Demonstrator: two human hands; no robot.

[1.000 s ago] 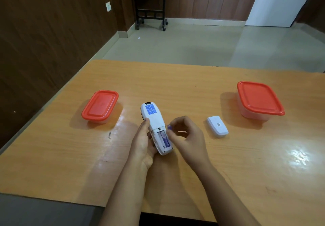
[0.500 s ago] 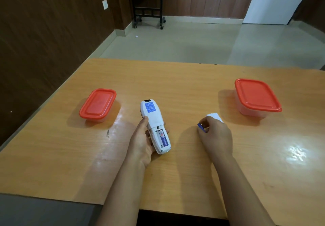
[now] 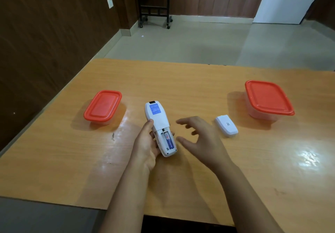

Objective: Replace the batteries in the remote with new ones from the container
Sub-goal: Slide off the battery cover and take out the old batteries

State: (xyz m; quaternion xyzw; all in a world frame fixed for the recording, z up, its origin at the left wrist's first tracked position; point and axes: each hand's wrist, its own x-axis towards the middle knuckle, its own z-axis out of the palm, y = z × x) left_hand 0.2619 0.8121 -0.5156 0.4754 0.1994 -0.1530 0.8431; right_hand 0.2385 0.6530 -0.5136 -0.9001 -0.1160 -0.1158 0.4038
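Now | left hand (image 3: pixel 146 146) fingers grip remote (image 3: pixel 160 128) | right hand (image 3: pixel 201 138) fingers spread, seemingly empty, beside it

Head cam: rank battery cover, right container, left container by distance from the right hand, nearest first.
From the right hand, open and empty above the table:
1. Battery cover, lying just to the hand's right.
2. Right container, red lid on, farther right and back.
3. Left container, red lid on, across on the far side of the remote held in the left hand.
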